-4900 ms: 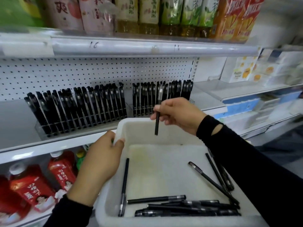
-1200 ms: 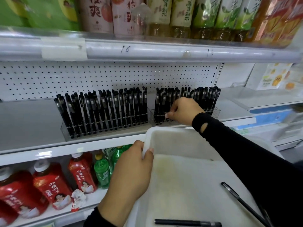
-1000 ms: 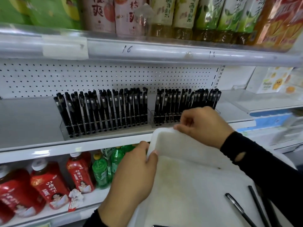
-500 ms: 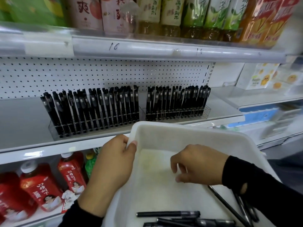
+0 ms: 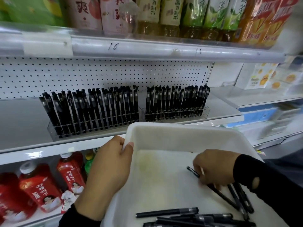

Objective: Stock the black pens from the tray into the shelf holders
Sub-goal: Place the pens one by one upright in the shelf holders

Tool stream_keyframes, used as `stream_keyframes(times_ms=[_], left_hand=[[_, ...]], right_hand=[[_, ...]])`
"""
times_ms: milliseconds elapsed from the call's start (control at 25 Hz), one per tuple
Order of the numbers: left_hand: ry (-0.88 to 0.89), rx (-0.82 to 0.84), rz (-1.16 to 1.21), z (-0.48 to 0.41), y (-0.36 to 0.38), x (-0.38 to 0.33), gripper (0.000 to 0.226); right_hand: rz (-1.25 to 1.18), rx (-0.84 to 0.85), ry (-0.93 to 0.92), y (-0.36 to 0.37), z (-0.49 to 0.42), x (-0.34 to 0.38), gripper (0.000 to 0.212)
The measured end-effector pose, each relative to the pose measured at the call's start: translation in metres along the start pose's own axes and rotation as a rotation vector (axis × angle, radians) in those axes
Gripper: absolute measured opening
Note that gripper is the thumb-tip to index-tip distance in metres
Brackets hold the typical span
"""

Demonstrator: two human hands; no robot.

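Note:
A white tray point(image 5: 180, 128) is held in front of the shelf, and my left hand point(image 5: 109, 167) grips its near-left rim. Inside the tray my right hand point(image 5: 216, 167) reaches down, fingers curled over a slanted black pen point(image 5: 193, 172) at the right side. Several more loose black pens point(image 5: 167, 212) lie along the tray's near edge and right wall. On the middle shelf stand two clear holders packed with upright black pens, a left holder point(image 5: 91, 110) and a right holder point(image 5: 177, 104).
Drink bottles point(image 5: 167, 15) line the upper shelf over a rail marked 16. Red bottles point(image 5: 39, 185) stand on the lower shelf at the left. A white pegboard point(image 5: 98, 74) backs the pen shelf. Boxed goods point(image 5: 268, 76) sit on the neighbouring shelf at the right.
My right hand left the right holder, came back over the tray's far rim and dropped to the pens at the tray's right side. My left hand kept its grip on the rim.

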State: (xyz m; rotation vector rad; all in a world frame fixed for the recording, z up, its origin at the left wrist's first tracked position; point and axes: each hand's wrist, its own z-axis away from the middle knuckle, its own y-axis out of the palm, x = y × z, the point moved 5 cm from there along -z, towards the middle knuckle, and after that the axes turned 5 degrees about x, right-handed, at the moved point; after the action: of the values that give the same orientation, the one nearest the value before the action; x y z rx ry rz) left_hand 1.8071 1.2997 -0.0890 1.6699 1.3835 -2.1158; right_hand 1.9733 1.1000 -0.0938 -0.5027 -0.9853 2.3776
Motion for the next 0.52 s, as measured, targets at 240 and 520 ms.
stream_keyframes(times_ms=[240, 520], left_hand=[[-0.012, 0.008, -0.002, -0.001, 0.001, 0.001, 0.023], [-0.025, 0.015, 0.001, -0.001, 0.004, -0.001, 0.024]], right_hand=[[-0.774, -0.455, -0.311, -0.076, -0.003, 0.015, 0.007], [-1.082, -0.937, -0.307, -0.151, -0.031, -0.009, 0.013]])
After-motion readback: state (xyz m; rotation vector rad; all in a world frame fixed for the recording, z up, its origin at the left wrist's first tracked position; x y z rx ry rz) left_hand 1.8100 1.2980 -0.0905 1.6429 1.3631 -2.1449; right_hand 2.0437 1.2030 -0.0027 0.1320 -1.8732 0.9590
